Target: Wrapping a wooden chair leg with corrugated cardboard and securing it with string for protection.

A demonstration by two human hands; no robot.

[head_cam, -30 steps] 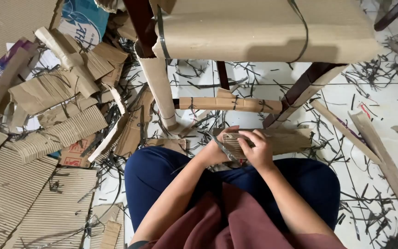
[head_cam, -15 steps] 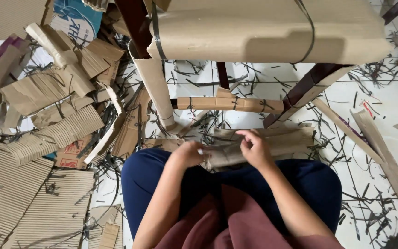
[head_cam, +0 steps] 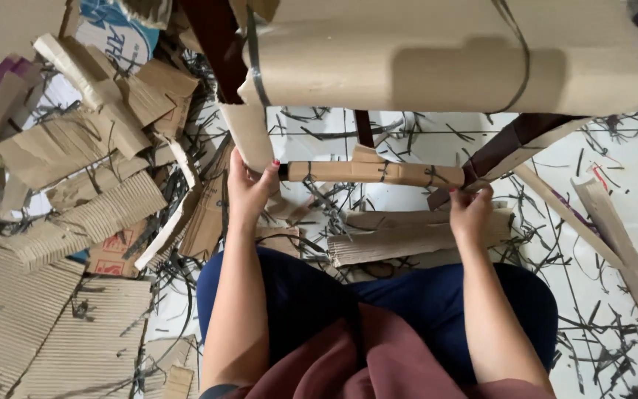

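Large cardboard-wrapped seat of a dark wooden chair fills the far top, bound with black straps. Heaps of corrugated cardboard scraps lie on the left; cut black strap bits litter the white floor on the right. A loose cardboard piece rests just near the knees.

Cardboard-wrapped crossbar runs left to right between the chair legs, long axis horizontal, just far of both hands. Left hand is at its left end, fingers curled against the wrapped front leg, thumb by the bar end, a loose grasp. Right hand is at the bar's right end, fingers bent at the dark leg joint; can't tell if it's gripping or only touching. Both hands about equally near.
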